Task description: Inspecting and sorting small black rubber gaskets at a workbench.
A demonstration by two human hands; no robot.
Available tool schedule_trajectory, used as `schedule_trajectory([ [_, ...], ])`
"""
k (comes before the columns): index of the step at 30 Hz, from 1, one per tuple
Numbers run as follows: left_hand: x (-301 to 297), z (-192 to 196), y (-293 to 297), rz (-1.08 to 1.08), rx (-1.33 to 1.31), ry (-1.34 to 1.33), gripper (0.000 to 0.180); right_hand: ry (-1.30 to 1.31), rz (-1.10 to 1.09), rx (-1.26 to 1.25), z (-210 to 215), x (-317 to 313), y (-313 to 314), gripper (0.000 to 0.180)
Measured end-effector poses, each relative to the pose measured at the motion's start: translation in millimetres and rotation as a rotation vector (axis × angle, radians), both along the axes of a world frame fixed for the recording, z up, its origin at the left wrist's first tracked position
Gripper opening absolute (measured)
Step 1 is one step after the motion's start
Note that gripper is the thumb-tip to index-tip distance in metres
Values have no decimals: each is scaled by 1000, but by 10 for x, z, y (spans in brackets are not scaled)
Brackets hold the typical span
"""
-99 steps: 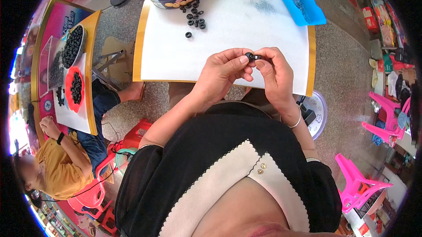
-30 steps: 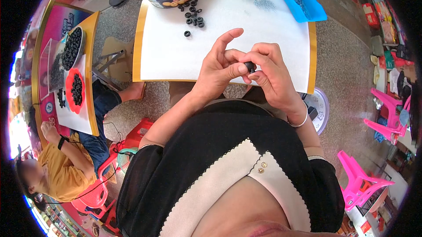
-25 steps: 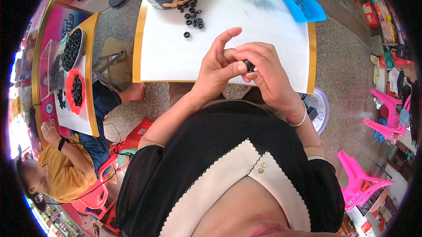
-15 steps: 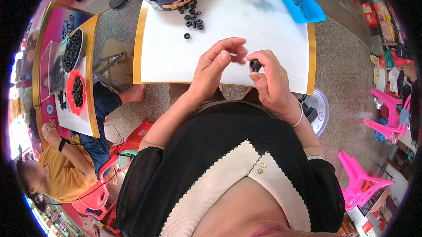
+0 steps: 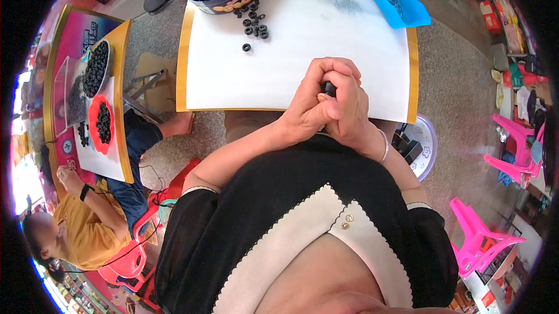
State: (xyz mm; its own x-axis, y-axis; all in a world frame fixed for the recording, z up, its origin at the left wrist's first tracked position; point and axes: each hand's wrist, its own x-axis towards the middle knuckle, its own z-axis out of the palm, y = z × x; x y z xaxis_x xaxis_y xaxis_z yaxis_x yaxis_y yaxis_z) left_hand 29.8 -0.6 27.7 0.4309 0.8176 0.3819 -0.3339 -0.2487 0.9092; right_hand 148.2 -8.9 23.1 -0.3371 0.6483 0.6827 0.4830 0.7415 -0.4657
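My right hand (image 5: 350, 107) is closed around a small rounded black part (image 5: 329, 88), which shows between the fingers just beyond the near edge of the white-covered table (image 5: 227, 81). Pressed against it, my left hand (image 5: 308, 101) has its fingers wrapped over the right hand's fingertips and its thumb by the part. Most of the part's lower side is hidden by the hands. Loose black ring-shaped parts (image 5: 247, 47) are scattered farther off to the left, beside a round tub (image 5: 224, 5) heaped with more of them.
A blue tray (image 5: 414, 16) with small bits sits at the far right corner. On the left, a person in a yellow shirt (image 5: 96, 226) works at another table with a red dish (image 5: 95, 133) of black parts. Pink stools (image 5: 474, 232) stand at right.
My left hand has moved right and closed against my right hand around the black part. Half a second ago the hands were apart, with the part in my right fingers.
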Motion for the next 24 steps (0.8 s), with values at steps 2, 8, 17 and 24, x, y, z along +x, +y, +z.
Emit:
schedule_trajectory([
  [2,-18,-41,-8,-18,-43,-63,68,7,21,-7,-51,9,4,25],
  [8,-4,-72,37,-20,-222,-295,63,125,77,-284,51,49,25,24],
  [17,-203,14,73,46,-756,-188,23,521,118,-637,62,104,109,36],
  [24,-207,-51,129,17,-913,-397,22,582,79,-739,43,108,144,22],
])
